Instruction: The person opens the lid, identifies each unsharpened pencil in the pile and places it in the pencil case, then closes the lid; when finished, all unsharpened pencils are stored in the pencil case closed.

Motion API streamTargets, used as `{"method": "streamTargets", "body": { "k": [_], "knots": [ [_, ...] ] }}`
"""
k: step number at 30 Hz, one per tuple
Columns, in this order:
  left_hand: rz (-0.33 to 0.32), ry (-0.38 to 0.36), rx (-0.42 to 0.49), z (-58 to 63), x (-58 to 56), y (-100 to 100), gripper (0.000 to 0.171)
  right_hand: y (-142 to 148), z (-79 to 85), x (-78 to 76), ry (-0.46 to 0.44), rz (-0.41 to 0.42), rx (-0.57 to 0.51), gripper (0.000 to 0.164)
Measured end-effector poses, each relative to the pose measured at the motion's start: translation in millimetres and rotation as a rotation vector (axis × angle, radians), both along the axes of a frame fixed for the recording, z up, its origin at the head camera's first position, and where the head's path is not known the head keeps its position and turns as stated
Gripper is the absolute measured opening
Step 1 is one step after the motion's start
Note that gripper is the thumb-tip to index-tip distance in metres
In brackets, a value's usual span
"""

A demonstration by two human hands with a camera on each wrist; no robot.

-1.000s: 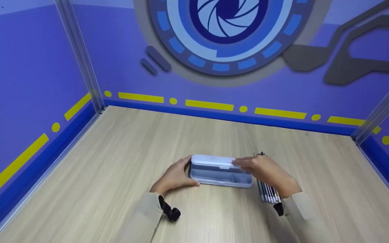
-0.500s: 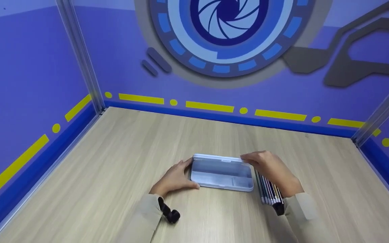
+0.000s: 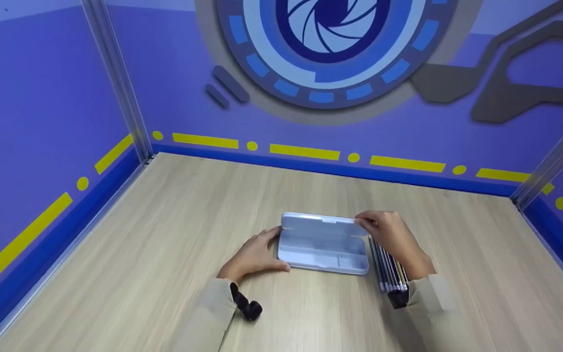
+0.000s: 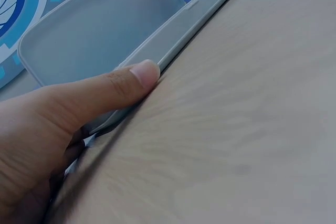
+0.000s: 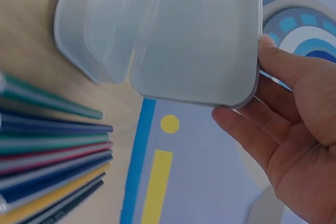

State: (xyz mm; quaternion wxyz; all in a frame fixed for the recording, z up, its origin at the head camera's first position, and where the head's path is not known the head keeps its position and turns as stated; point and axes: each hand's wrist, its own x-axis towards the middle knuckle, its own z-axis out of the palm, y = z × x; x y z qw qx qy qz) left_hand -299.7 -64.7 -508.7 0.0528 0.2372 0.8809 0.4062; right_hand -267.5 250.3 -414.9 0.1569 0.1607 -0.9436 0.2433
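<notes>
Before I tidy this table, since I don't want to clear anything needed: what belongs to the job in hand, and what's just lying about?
In the job:
pencil case, its left end in the left grip
lid, held at a corner by the right grip

Just lying about:
pencils, beside the pencil case, in neither grip, though perhaps meant for it

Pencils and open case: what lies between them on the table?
Just a narrow strip of bare tabletop separates the pencils from the open case; the right wrist view shows it.
</notes>
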Motion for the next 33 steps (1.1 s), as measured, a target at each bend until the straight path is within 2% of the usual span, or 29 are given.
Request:
{"method": "streamTargets", "body": {
  "k": [6,12,14,17,22,27,33],
  "knots": [
    [0.001,-0.018,-0.005,-2.3,1.3,0,0.108,3,-5.7,-6.0,-0.045,-0.075,-0.155,0.021],
    [-0.011,-0.027,-0.004,-2.2,2.3,0,0.106,9,-13.8,-9.3,-0.194,-0.212,-0.390,0.051],
    [-0.014,-0.030,-0.006,-1.1,2.0,0,0.107,10,-15.7,-10.2,-0.243,-0.223,-0.467,0.060],
    [-0.010,-0.034,-0.011,0.2,1.1,-1,0.107,9,-17.8,-13.1,-0.330,-0.208,-0.553,0.067],
    [-0.001,-0.032,-0.028,0.0,0.9,-3,0.108,4,-21.8,-19.5,-0.457,-0.106,-0.632,0.069],
    [0.001,-0.047,-0.048,0.9,1.5,-2,0.107,3,-26.1,-23.9,-0.487,-0.025,-0.643,0.068],
    [0.017,-0.070,-0.053,1.4,1.5,0,0.107,4,-34.5,-28.7,-0.527,-0.021,-0.675,0.069]
  ]
}}
